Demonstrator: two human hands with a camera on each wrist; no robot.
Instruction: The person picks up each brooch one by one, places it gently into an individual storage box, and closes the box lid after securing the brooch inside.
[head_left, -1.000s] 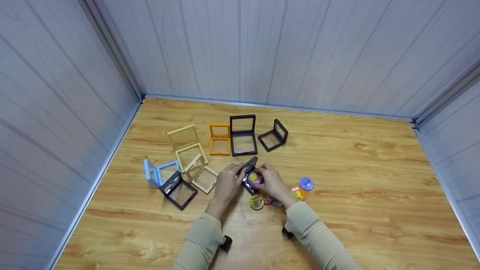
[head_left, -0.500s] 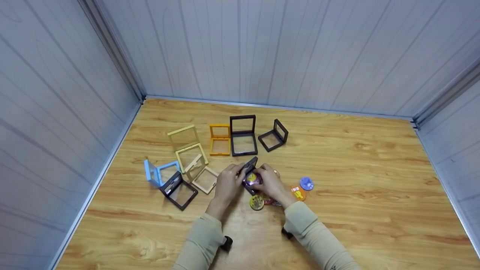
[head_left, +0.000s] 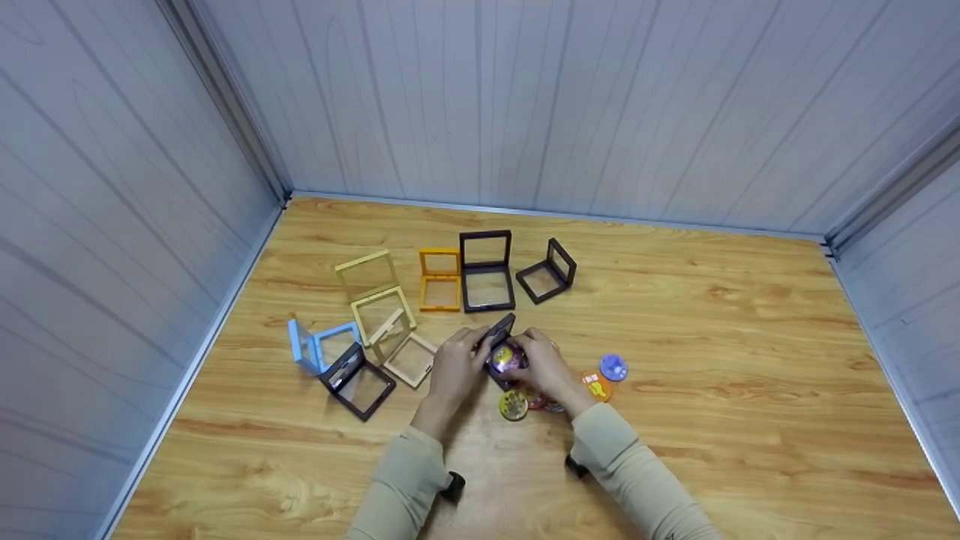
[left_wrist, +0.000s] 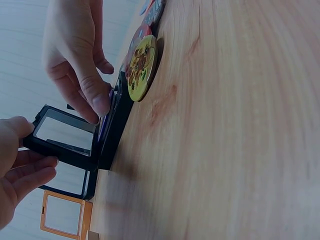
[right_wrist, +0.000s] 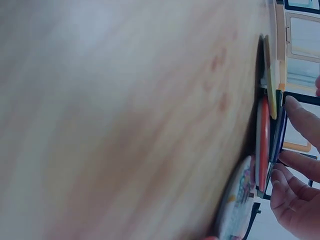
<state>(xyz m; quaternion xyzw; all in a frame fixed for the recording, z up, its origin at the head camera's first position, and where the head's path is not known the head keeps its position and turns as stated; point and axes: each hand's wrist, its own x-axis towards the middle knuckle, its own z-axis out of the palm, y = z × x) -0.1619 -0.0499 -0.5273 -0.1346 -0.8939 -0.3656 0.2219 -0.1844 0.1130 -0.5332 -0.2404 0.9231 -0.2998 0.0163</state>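
A hinged black display frame (left_wrist: 116, 131) stands half folded on the table, with its see-through lid (left_wrist: 62, 140) raised. My left hand (head_left: 456, 366) pinches that lid between thumb and fingers at its outer edge. In the frame's lower half lies a purple round badge (head_left: 507, 357) with a yellow figure. My right hand (head_left: 546, 366) holds the badge by its rim, thumb on the near side and fingers on the far side. Close beside the frame lie a yellow sunflower badge (left_wrist: 142, 68) and a red badge (right_wrist: 263, 143), partly overlapping.
An orange badge (head_left: 597, 385) and a blue-violet badge (head_left: 613, 367) lie to the right. Open frames stand beyond and left: orange (head_left: 440, 292), large black (head_left: 488, 306), small black (head_left: 541, 280), yellow (head_left: 384, 294), cream (head_left: 411, 360), blue (head_left: 303, 346), dark (head_left: 361, 384). Panel walls (head_left: 480, 105) enclose the table.
The purple badge has shifted slightly and sits flatter in the frame under my right fingers. My left hand and the lid keep their place.
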